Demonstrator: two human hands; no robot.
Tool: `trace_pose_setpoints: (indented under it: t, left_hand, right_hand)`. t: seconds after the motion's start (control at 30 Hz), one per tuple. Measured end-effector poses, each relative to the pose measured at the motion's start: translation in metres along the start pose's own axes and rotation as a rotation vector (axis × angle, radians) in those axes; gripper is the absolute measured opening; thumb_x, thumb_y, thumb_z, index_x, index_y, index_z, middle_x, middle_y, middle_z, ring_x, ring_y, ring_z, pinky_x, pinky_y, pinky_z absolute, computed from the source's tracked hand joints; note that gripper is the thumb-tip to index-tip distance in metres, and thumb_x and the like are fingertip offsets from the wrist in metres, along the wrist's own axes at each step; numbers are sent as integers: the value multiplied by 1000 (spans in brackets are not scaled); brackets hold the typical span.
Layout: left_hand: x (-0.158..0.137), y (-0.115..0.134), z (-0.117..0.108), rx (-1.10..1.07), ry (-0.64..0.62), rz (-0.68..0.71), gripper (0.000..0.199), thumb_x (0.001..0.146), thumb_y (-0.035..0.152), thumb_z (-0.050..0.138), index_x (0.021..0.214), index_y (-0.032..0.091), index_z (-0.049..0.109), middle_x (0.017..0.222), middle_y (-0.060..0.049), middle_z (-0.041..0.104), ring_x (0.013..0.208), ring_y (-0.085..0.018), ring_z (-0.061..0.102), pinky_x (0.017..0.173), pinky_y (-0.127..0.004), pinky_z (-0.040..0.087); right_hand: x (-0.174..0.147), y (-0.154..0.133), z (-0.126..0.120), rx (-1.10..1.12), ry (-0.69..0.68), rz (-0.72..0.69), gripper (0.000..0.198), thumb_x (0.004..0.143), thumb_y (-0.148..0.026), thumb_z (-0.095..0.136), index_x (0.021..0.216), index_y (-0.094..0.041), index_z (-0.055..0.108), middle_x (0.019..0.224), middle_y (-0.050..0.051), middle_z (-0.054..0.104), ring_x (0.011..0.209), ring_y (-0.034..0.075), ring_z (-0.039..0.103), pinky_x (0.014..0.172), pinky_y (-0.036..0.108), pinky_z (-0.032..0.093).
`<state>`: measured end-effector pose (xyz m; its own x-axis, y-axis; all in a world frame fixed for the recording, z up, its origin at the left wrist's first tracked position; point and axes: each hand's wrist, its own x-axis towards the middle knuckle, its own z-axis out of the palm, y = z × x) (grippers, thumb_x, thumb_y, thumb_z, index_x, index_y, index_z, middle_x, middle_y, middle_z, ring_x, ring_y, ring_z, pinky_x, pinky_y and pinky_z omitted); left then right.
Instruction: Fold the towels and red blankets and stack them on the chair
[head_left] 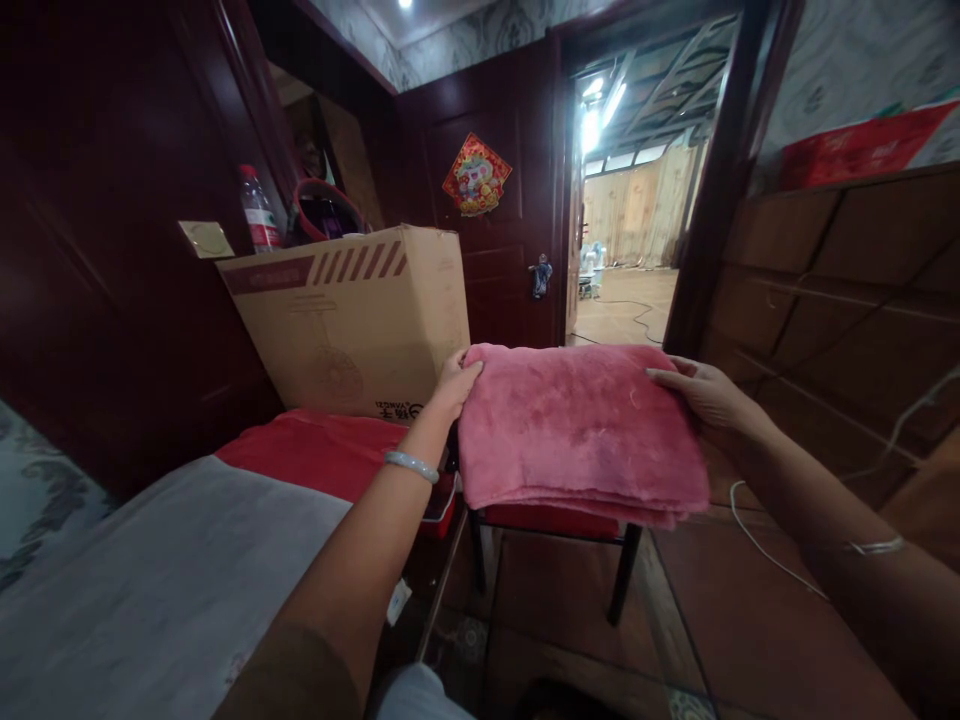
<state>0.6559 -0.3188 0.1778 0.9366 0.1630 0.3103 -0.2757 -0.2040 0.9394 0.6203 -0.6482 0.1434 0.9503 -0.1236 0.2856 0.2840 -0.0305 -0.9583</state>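
Observation:
A folded pink plush blanket [581, 425] lies over the seat of a dark-legged chair [625, 575] with a red seat. My left hand [457, 385] grips its far left corner, thumb on top and fingers hidden beneath. At the far right corner, my right hand [705, 392] pinches the edge the same way. Several folded layers show along the blanket's near side. A bangle circles each wrist.
At left is a bed with a grey and red cover [277, 530]. A large cardboard box [352, 320] stands behind it, with a red-capped bottle [259, 215] on top. Stacked cartons [840, 270] line the right side. A white cable [772, 550] crosses the floor.

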Motion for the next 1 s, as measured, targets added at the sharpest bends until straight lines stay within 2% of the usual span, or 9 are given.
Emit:
trace_pose_setpoints:
  t: [0.17,0.33,0.4,0.47,0.53,0.63,0.73,0.83,1.0]
  left_hand:
    - [-3,-1,-7,138,-100,-96,28,89,20,60,114,12,71,118,-12,75,108,-21,68,99,-34,51]
    - [0,13,-11,370,-160,-82,31,95,29,55,118,13,70,122,-13,74,112,-23,68,100,-35,51]
    - [0,22,-8,509,-150,-42,38,97,31,52,127,12,66,132,-16,68,121,-26,63,106,-38,47]
    - [-4,31,0,680,-121,80,48,98,37,51,138,12,59,146,-19,57,136,-30,53,115,-46,38]
    - [-10,37,11,877,-155,295,56,99,45,49,147,16,51,158,-17,44,147,-34,37,120,-55,27]
    - [-22,36,26,1067,-364,539,58,100,52,45,152,27,46,163,-9,38,152,-34,28,122,-62,19]
    - [-29,23,32,1117,-494,570,59,101,56,39,153,28,43,161,-8,43,148,-32,37,121,-59,24]
    - [-31,12,30,1116,-516,600,72,95,65,46,156,28,37,162,-10,40,146,-33,39,121,-57,25]
    - [-30,11,25,1116,-584,634,95,82,76,57,159,25,31,162,-13,40,145,-34,39,120,-54,28]
  right_hand:
    - [7,11,-12,-488,113,-137,44,74,-44,72,109,-17,72,100,9,76,90,30,71,76,39,59]
    - [7,-3,-18,-922,134,-244,50,82,-53,65,112,-14,72,103,16,73,91,34,69,83,48,57]
    - [4,-14,-11,-1025,165,-396,53,86,-57,60,114,-14,72,107,18,71,100,35,67,88,51,55]
    - [3,-24,2,-1082,152,-603,55,91,-59,54,122,-17,69,118,17,67,113,36,61,97,53,51]
    - [3,-32,19,-1121,65,-778,57,96,-59,48,135,-21,62,136,15,60,127,36,54,105,56,45]
    - [1,-30,42,-1200,-174,-915,60,101,-58,39,152,-27,46,158,10,42,143,35,39,113,58,36]
    - [-9,-15,50,-1271,-389,-997,64,102,-58,37,160,-32,29,165,5,31,151,33,27,118,60,27]
    - [-27,4,41,-1278,-471,-1087,72,100,-55,46,163,-34,18,168,3,24,154,32,18,122,62,17]
    - [-65,30,18,-1241,-614,-1148,67,98,-29,52,160,-36,28,165,1,29,155,29,15,123,63,8]
